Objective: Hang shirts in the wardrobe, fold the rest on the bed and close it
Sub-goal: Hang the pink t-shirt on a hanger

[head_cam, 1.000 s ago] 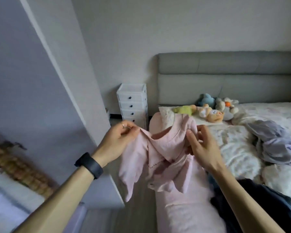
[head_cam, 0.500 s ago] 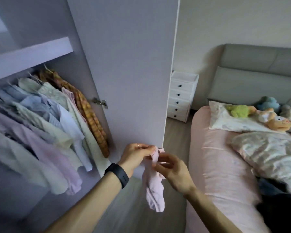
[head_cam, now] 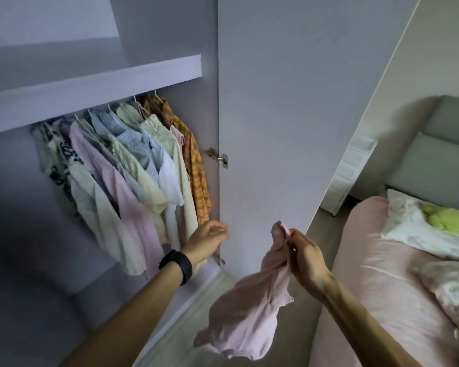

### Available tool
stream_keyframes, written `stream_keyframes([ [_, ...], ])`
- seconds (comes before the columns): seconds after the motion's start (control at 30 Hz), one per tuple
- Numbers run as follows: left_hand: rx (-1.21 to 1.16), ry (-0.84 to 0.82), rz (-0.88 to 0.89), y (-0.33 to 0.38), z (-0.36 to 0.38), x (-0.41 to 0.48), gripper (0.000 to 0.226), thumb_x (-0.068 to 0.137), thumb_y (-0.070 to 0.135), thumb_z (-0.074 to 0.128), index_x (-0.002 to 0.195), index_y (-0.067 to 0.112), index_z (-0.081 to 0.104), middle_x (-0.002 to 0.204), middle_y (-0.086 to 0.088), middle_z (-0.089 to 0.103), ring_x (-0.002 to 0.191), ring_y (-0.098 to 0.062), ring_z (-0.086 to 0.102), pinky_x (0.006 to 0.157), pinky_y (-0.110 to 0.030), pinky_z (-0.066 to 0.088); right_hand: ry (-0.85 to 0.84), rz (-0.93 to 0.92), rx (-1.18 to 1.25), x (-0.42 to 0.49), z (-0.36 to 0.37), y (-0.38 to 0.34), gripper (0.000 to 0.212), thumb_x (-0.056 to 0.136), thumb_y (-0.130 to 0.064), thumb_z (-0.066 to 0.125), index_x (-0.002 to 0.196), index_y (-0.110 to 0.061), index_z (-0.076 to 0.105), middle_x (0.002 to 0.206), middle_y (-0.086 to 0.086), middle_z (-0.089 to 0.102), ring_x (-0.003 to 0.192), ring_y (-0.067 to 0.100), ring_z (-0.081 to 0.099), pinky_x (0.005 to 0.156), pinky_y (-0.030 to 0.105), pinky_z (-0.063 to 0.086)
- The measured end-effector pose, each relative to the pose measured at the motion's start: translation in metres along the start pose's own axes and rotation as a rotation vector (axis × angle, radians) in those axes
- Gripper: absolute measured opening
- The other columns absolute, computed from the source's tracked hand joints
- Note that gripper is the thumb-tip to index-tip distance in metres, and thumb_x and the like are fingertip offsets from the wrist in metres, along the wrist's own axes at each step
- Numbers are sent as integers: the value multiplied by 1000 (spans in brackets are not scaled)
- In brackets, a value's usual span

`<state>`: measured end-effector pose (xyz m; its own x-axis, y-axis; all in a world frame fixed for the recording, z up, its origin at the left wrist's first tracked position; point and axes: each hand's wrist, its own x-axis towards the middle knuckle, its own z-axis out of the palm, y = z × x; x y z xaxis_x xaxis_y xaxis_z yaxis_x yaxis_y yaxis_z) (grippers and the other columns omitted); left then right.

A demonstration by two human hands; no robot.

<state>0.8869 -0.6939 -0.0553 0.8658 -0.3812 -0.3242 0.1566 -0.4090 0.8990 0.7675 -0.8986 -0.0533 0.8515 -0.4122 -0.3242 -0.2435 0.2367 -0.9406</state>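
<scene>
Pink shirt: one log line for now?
right hand grips pink shirt | left hand curled, empty, by hanging shirts | wardrobe door open

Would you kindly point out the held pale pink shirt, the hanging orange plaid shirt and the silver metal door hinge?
pale pink shirt [head_cam: 249,316]: head view, on its dangling body.
orange plaid shirt [head_cam: 198,178]: head view, on its side panel.
silver metal door hinge [head_cam: 217,156]: head view, on its arm.

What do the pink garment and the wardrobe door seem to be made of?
Pink garment: thin soft cloth, perhaps cotton; it droops in limp folds from the right hand. Wardrobe door: smooth matt lilac board, probably laminated; flat, no grain, with a shiny metal hinge.
</scene>
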Motion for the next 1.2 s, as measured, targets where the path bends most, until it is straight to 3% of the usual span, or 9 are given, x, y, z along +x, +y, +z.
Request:
stream_keyframes([
  [0.13,109,-124,-10,-9,9,14,42,93,14,59,132,28,51,117,4,59,108,-12,57,80,-19,43,-137,83,66,9,1,-24,27,88,-22,54,70,-11,71,75,11,51,76,26,49,75,41,42],
  [0.3,315,-410,-9,-5,31,25,78,83,4,63,142,49,41,141,13,39,126,-7,36,98,-25,39,-300,85,122,14,-6,-57,30,84,-23,53,61,-13,69,69,10,60,66,22,63,62,31,56],
  [0.43,504,-397,62,-5,42,27,14,93,34,67,101,45,66,113,24,59,112,3,53,100,-21,37,-263,93,161,28,-24,-67,43,93,-15,46,58,-12,70,67,11,62,63,20,65,63,31,55],
  [0.53,462,-341,101,-5,40,28,6,97,27,62,99,25,68,107,13,65,96,6,58,83,-12,42,-197,99,211,37,-39,-69,45,93,-12,43,55,-10,66,65,11,60,61,20,63,64,32,53],
  [0.63,366,-257,52,-1,38,26,18,98,23,61,113,14,65,121,-1,65,115,-18,59,88,-21,47,-209,212,324,43,-48,-67,29,80,-11,45,57,-6,61,62,13,57,58,25,62,63,32,54],
  [0.77,324,-254,14,12,64,33,68,92,26,69,150,30,34,152,0,36,141,-22,35,98,-29,40,-280,272,377,49,-52,-73,13,66,-14,46,65,-5,55,68,14,51,60,27,57,70,34,49],
  [0.87,345,-289,116,27,94,44,86,84,21,75,154,34,27,157,4,33,144,-17,31,103,-29,38,-309,249,409,55,-59,-82,12,67,-14,46,69,-5,54,70,13,51,61,26,57,71,35,49],
  [1.07,415,-281,153,35,126,54,36,83,43,72,113,24,67,117,10,68,102,-9,61,81,-24,47,-344,135,422,67,-93,-100,24,69,-14,43,59,-6,64,63,13,59,57,24,62,60,28,56],
  [1.2,251,-330,87,31,113,49,10,71,29,56,64,20,57,69,10,60,71,-17,52,70,-32,39,-350,60,404,76,-116,-98,33,71,-13,39,59,-6,68,65,14,65,63,23,67,65,27,58],
])
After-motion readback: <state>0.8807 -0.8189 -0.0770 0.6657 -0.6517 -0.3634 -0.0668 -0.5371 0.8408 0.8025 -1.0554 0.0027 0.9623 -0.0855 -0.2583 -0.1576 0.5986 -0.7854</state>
